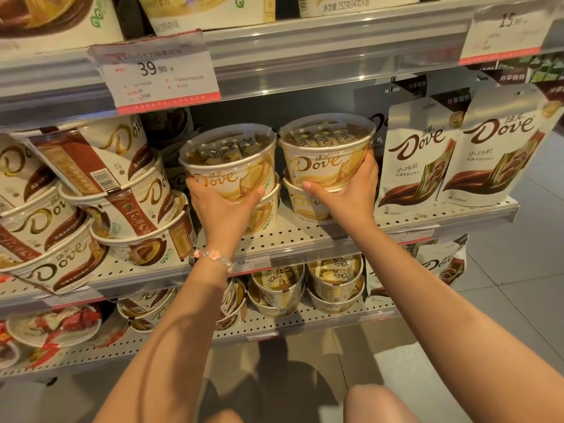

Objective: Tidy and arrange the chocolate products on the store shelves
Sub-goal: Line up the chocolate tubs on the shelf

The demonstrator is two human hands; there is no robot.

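Middle shelf (293,239), left end: brown Dove tubs (100,190) piled crooked, top ones tipped on their sides, reaching to the front edge. Price tag (158,71) reading 39.90 hangs on the rail above them. Centre of the shelf: two stacks of gold tubs side by side, two high each. Left hand (224,206), bead bracelet (213,257) on the wrist, cups the left top tub (229,166) from below and in front, fingers curled round its base, thumb on the right side; the tub sits tilted on the lower left tub (265,212). Right hand (351,190) grips the right top tub (328,151), fingers wrapped round its right wall, thumb along the bottom front edge, just above the lower right tub (308,203). The two top tubs touch at the rims. Right end of the shelf: Dove pouches (457,151) stand upright in a row near the front edge. Lower shelf: more gold tubs (305,285) under the hands.
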